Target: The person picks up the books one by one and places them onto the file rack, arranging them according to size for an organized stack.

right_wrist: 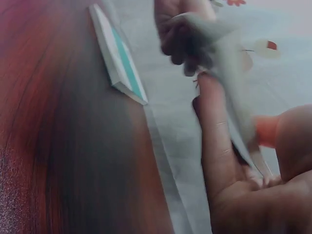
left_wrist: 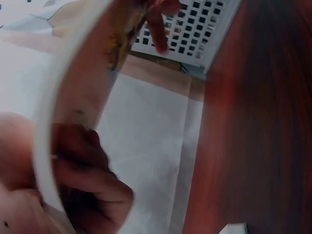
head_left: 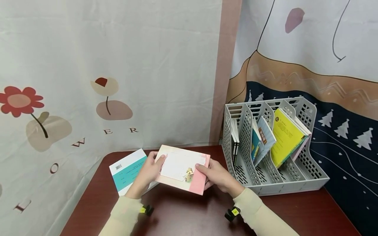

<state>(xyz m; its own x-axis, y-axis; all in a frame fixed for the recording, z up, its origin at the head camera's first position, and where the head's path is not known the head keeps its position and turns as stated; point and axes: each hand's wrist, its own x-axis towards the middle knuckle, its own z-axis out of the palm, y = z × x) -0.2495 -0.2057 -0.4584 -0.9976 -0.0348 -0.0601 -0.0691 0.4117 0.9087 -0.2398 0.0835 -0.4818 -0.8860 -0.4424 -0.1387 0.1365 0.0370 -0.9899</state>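
Note:
Both hands hold a thin cream and pink book (head_left: pixel 180 167) above the table, its white panel and small drawn figure facing up. At its left edge the left hand (head_left: pixel 151 168) pinches it, thumb on top and fingers curled beneath, as the left wrist view shows. The right hand (head_left: pixel 217 175) grips the right edge, with the thumb over the pink strip. Behind the left hand, a white and teal book (head_left: pixel 125 172) lies on the table, partly hidden by that hand and forearm.
A grey perforated file rack (head_left: pixel 289 185) stands at the right of the dark red table (head_left: pixel 183 219). Its compartments hold several books, among them a yellow book (head_left: pixel 284 136) and a light blue book (head_left: pixel 265 139). A printed cloth (head_left: pixel 165 72) hangs behind the table.

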